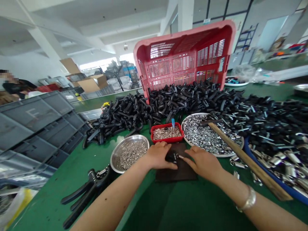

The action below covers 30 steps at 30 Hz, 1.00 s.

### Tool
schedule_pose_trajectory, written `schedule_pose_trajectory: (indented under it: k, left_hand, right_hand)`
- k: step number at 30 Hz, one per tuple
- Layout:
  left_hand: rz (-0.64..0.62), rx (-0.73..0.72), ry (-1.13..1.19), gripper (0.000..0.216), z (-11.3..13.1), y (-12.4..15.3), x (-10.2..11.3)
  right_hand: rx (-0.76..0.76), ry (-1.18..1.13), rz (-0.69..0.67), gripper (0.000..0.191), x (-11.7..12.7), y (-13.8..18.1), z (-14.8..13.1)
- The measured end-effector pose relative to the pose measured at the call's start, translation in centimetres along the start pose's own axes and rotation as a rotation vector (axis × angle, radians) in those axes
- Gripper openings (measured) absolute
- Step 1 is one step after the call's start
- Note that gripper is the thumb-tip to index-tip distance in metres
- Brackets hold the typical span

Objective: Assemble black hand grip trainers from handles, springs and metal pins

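Green-topped workbench [55,179], set in a bright, white-walled workshop, carries all working stock; grey crates [36,118] stand stacked beyond its left edge. Head view: toward the far edge, a red crate [180,35] lies on its side, its mouth facing a heap of black handles [173,99] that spreads toward the right edge. Centrally, a dark pad [186,175] serves as the work position. A black part [171,156] with pale lettering is located on the pad, left of its centre. The left hand [159,156] grips this part, fingers over the far side and thumb on the near side. A small metal spring [180,157] projects from the part's right side to the fingertips of the right hand [203,160]; whether these pinch the spring or merely press it cannot be told. Beyond the pad's far edge sits a red tray [168,140] of small metal pins; a steel bowl [115,157] of rings stands to the left, a white basin [182,125] of metal pieces to the right, with a hammer [240,153] across its rim. Handling: the part should be light, rigid and fairly smooth; hold it by its broad sides. The spring is probably springy and easily dropped; take it by its free end.
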State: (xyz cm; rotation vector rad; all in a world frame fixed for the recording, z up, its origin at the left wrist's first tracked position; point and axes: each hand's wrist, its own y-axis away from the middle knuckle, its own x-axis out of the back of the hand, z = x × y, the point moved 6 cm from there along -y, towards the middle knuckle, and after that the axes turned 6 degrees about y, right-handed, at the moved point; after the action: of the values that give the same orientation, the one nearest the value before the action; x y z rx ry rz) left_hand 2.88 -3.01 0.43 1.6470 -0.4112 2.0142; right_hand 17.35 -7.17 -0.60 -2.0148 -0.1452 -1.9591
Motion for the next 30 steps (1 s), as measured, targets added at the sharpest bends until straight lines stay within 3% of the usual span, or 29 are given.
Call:
schedule_pose_trajectory:
  k: [4,8,11,16,20,24,30]
  left_hand:
    - [0.173,0.232,0.115,0.030,-3.9,-5.0,2.0]
    - [0.132,0.223,0.172,0.013,-5.4,-9.2,0.9]
    - [0.175,0.217,0.221,0.007,-6.2,-10.0,0.4]
    - [0.307,0.248,0.289,0.015,-6.7,-8.4,1.5]
    - [0.250,0.120,0.409,0.019,-3.7,-5.4,1.5]
    - [0.112,0.080,0.358,0.023,-0.6,-2.7,-0.2]
    - [0.141,0.193,0.236,0.022,-0.3,-2.0,-1.5]
  right_hand:
    - [-0.048,-0.017,0.048,0.035,0.6,0.8,2.3]
    - [-0.013,-0.077,0.067,0.032,-0.3,1.0,3.5]
    - [-0.036,-0.089,0.093,0.031,-0.5,1.0,4.5]
    - [-0.085,-0.072,0.221,0.031,1.2,1.3,6.3]
    - [-0.306,0.086,0.395,0.036,4.2,2.4,9.0]
    - [-0.428,0.142,0.251,0.041,4.5,2.7,10.9]
    - [-0.409,0.067,0.192,0.042,3.8,2.6,11.2]
